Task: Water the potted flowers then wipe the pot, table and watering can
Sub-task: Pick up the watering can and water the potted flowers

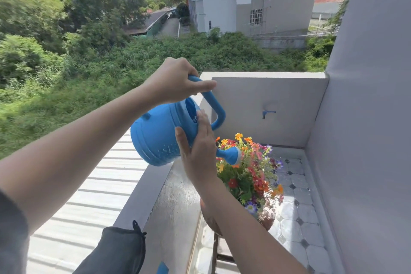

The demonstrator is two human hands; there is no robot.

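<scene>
**Watering the flowers from a blue can on a balcony**

Nearest the viewer, a dark grey cloth (120, 249) lies on the ledge (178, 196), below and to the left of the blue watering can (160, 138). The right forearm reaches up from the lower right, and the right hand (198, 153) lies flat against the can's side, fingers straight and spread, steadying it rather than gripping. The left arm stretches in from the left; the left hand (175, 82) is clenched around the can's handle (213, 104), thumb laid along the top. The can is held in the air and tipped to the right, its sprinkler head (232, 155) just over the flowers (246, 171), which sit to the lower right of the can in a brown pot (266, 213). No stream of water can be made out.

To pour well, keep the tilt gentle and the sprinkler head low over the flowers, so water reaches the soil and not the tiled floor (298, 218). Farther off, beyond the can, a small blue tap (265, 114) juts from the wall (266, 95).
</scene>
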